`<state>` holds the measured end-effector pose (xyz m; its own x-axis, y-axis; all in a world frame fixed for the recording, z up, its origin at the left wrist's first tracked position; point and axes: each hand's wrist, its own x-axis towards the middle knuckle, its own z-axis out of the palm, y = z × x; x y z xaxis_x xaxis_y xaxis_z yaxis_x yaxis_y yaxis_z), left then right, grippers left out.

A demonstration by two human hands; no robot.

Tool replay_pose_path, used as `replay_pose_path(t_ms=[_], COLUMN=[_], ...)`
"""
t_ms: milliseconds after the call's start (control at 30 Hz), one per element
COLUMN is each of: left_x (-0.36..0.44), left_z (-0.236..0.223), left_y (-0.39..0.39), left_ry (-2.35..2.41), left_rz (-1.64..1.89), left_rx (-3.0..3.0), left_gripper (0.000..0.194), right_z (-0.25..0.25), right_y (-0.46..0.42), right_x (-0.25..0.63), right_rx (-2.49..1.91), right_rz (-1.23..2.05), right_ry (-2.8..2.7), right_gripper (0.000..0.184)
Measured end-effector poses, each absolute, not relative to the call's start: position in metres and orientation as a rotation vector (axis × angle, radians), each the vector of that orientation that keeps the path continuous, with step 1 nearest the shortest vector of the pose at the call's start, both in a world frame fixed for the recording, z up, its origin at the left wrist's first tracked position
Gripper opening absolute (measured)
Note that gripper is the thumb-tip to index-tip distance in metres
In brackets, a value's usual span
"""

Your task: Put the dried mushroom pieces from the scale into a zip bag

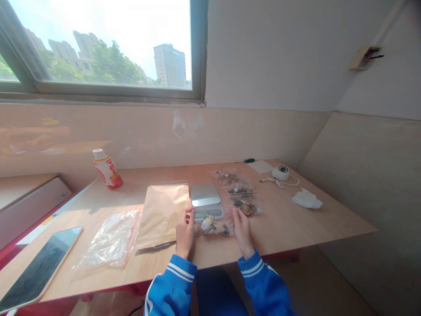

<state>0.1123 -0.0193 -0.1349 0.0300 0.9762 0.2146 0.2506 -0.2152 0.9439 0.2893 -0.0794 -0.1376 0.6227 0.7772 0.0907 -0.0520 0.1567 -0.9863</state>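
Observation:
Between my hands I hold a clear zip bag [213, 226] by its two upper corners; brown, white and dark dried pieces lie inside it. My left hand [184, 232] pinches its left side, and my right hand [242, 230] pinches its right side. Just behind the bag sits a small silver scale [205, 195], its front part seen through the plastic. To the right of the scale, several filled zip bags [241, 191] with similar dark pieces lie in a row. A brown kraft paper bag [166, 210] lies flat to the left, beside my left hand.
A stack of clear plastic bags [113, 237] and a tablet [41, 267] lie at left, with a white-and-red bottle [108, 170] behind. At right are a white round device [280, 172] with a cable, a crumpled tissue [307, 199], white paper [261, 166] and a green-handled tool [249, 160].

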Motion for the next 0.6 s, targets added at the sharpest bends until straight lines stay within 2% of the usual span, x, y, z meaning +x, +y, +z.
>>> replay_pose_path(t_ms=[600], left_x=[0.1121], left_z=[-0.1378], left_y=[-0.0181], left_ry=[1.269], left_rz=[1.289], left_rx=[1.600], left_gripper=[0.041], right_z=[-0.1438], right_y=[-0.0763], right_x=[0.2902], right_rx=[-1.309], right_rz=[0.576], right_ry=[-0.753], right_gripper=[0.044])
